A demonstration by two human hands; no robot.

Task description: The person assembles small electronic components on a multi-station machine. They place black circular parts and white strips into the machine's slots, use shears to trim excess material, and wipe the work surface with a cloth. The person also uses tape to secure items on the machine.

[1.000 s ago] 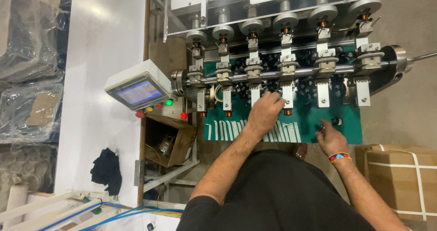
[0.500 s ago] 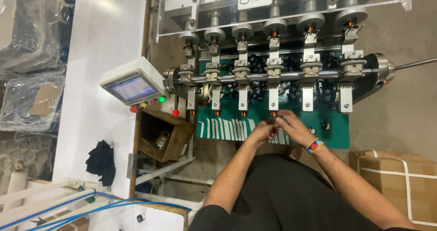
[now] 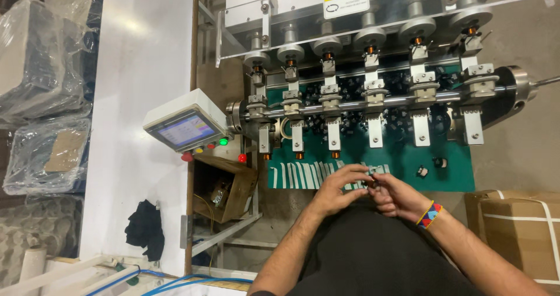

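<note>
Step in hand: both hands meet at the near edge of the green mat [image 3: 408, 173], working one small dark part [image 3: 368, 183] between the fingertips; it looks like a fitting or wrapping step on a single coil piece.
Left hand [image 3: 341, 188]: grip narrow, fingertips pinched on the small dark part from its left side.
Right hand [image 3: 396, 195]: grip narrow, fingers closed on the same part from its right; a beaded wristband [image 3: 429, 215] sits just behind it.
Part location: between the two grips, just above the row of white strips [image 3: 303, 175] lying on the mat.
Next move, judged: a fine, steady pinch; the part is small and largely hidden by the fingers.
Beyond the grips: winding machine [image 3: 373, 91] with a row of spindles.
Containers: open cardboard box [image 3: 224, 188] left of the left grip, holding loose parts too dim to tell; taped carton [image 3: 516, 232] right of the right grip, shut, contents unseen.
Left of the box: control panel [image 3: 184, 128].
</note>
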